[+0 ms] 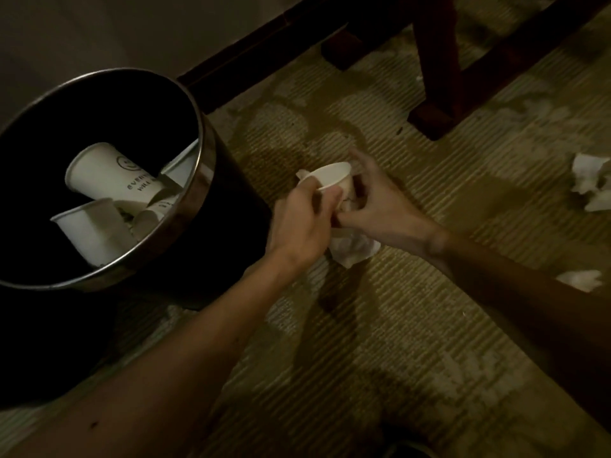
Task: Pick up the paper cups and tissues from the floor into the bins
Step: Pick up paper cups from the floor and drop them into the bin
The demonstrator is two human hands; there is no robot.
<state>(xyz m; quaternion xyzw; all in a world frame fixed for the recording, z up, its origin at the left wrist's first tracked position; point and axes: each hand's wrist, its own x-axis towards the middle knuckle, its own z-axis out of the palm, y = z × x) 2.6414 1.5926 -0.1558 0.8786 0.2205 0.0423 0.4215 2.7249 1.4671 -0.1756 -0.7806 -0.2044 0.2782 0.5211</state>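
My left hand grips a white paper cup by its rim, just right of the bin. My right hand reaches in from the right, its fingers curled at the cup's lower side; what it pinches there is hidden. A crumpled white tissue lies on the carpet right under both hands. The round black bin with a metal rim stands at the left and holds several white paper cups.
More crumpled tissues lie on the patterned carpet at the right: one near the frame edge and one lower down. Dark wooden furniture legs stand behind the hands. A pale wall runs behind the bin.
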